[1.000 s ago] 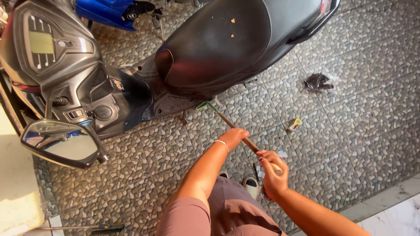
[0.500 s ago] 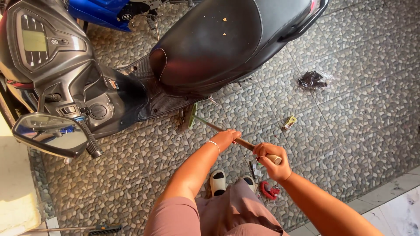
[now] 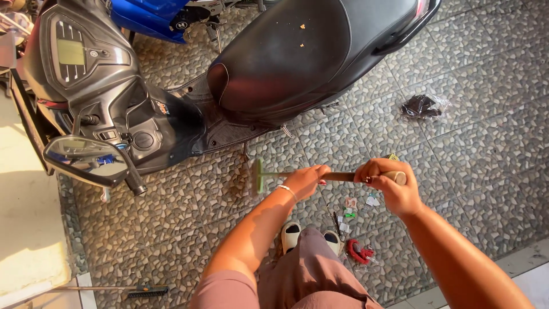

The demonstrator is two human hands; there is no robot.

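Both of my hands grip a long wooden broom handle (image 3: 342, 176) held nearly level over the pebble-patterned floor. My left hand (image 3: 307, 179) holds it nearer the green broom head (image 3: 258, 175), which stands on the tiles just in front of the scooter's footboard. My right hand (image 3: 390, 189) clasps the handle's upper end. Small scraps of litter (image 3: 350, 208) and a red item (image 3: 358, 252) lie by my feet in pale slippers (image 3: 290, 235).
A dark scooter (image 3: 274, 63) with a black seat, dashboard and mirror (image 3: 86, 161) fills the top left. A blue vehicle (image 3: 154, 14) stands behind it. A dark plastic bag (image 3: 420, 106) lies to the right. Another brush (image 3: 146, 291) rests at bottom left near a pale ledge.
The broom head has pulled back from under the scooter toward me and leftward. My right hand swung right and up, bringing the handle from slanted to nearly level.
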